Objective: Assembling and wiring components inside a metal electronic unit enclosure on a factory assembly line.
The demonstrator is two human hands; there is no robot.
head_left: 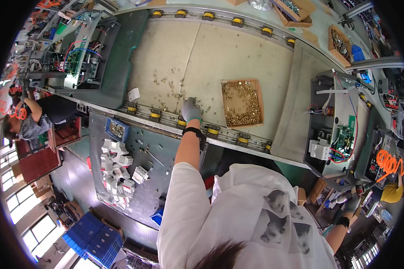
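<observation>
My left hand [191,110], in a grey glove, reaches over the near rail of the conveyor onto a pale board [166,49]. Its fingers are drawn together and point down among loose brass-coloured screws [169,85]; whatever they pinch is too small to make out. To its right on the board lies a shallow cardboard box [261,105] of similar screws. Far off to the right, my right hand [352,205], gloved too, is closed around what looks like a power screwdriver [360,190] on an orange coiled hose [387,162].
Open metal housings with circuit boards and wires stand on the left [83,54] and right [345,130]. Below left, a dark bench [143,197] carries white plastic blocks [116,172] and a blue tray [116,130]. Another person [33,116] works at far left.
</observation>
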